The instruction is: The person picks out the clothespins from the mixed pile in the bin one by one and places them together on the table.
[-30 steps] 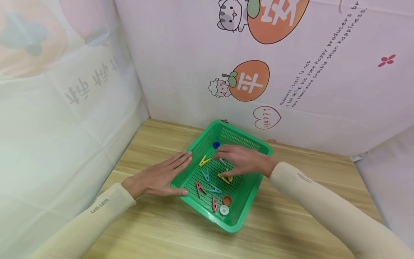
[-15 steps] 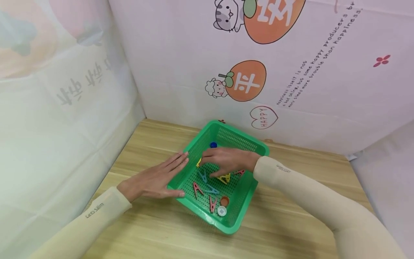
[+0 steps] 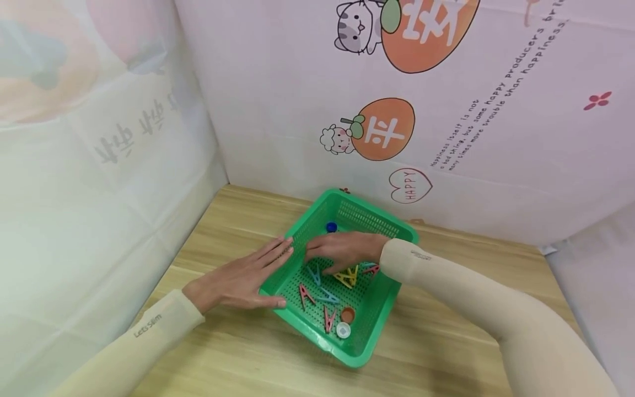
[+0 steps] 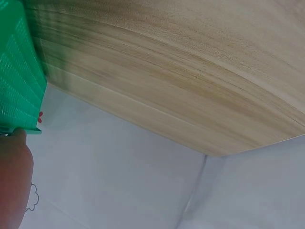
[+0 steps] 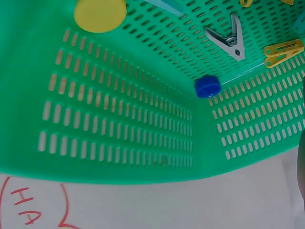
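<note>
My left hand rests with straight fingers on the left rim of a green basket. The right hand reaches down inside, thumb and fingers apart, its fingertips near the left wall and partly hidden. Beneath and around it lie a yellow clothespin, a blue clothespin and a red clothespin. In the right wrist view, another yellow clothespin and a grey clothespin lie on the basket floor. A blue bottle cap sits in the corner.
An orange-brown cap and a white cap lie at the basket's near end. The wooden table meets a printed cloth wall behind the basket and a white cloth on the left.
My right hand has moved left across the basket, from above the grey clothespin toward the left wall, covering the yellow clothespin there. My left hand stays on the rim. The head view shifts slightly.
</note>
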Motion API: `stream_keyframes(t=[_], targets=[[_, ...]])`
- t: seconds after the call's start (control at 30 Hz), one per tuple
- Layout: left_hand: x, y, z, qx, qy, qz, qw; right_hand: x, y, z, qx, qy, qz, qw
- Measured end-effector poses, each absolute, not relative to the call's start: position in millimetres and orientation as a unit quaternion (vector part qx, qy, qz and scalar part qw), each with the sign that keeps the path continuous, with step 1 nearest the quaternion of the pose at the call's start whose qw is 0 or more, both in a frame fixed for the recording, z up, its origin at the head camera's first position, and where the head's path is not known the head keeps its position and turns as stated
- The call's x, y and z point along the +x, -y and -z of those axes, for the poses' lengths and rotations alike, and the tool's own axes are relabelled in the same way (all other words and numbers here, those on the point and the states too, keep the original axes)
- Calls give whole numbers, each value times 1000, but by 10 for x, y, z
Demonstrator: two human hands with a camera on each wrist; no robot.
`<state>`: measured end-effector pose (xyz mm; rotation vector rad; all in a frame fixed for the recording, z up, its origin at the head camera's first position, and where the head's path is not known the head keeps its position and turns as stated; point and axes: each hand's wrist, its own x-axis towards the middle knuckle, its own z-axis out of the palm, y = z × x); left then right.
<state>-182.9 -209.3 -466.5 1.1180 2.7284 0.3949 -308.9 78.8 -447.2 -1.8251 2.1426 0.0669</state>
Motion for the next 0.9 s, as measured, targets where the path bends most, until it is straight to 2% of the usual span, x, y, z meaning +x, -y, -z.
stream_keyframes(t=[0.3, 0.63, 0.9], targets=[[-1807, 2062, 4706, 374, -913, -134, 89, -3079, -636, 4631, -668, -718, -101, 167], [-1800, 2055, 4707, 368, -916, -131, 87, -3066, -557, 4740, -708, -674, -168, 123], [-1815, 2079, 4681, 367, -917, -131, 80, -3080, -541, 4731, -699, -675, -210, 106]])
